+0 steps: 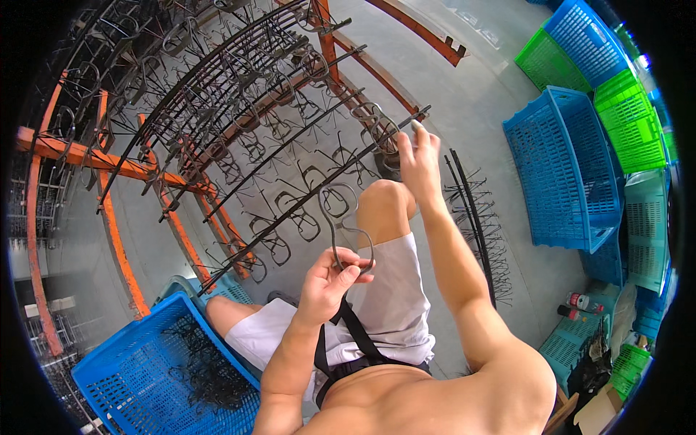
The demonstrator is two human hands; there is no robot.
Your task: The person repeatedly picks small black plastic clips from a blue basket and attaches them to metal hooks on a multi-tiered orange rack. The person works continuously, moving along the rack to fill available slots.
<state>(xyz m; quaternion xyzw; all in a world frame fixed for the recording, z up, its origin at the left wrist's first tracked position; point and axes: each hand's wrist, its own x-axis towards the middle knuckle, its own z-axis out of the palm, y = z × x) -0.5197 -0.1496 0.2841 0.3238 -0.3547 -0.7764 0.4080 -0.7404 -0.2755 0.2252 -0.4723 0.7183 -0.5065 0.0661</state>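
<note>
My left hand (335, 281) is closed on a dark looped frame (346, 217), narrow at the waist, pinched at its lower end between thumb and fingers. It is held in front of a long dark bar (326, 181). Looped frames of a similar kind (299, 217) hang from this bar in a row. My right hand (420, 156) is raised by the bar's right end, fingers apart, its fingertips close to the bar. Whether they touch it I cannot tell. Another looped frame (377, 127) hangs just left of those fingers.
An orange rack (116, 156) on the left carries many bars of hanging frames. A blue basket (138, 362) at lower left holds thin black pieces (210, 370). Blue crates (558, 167) and green crates (627, 119) stand right. Bars with small hooks (475, 217) lie on the floor.
</note>
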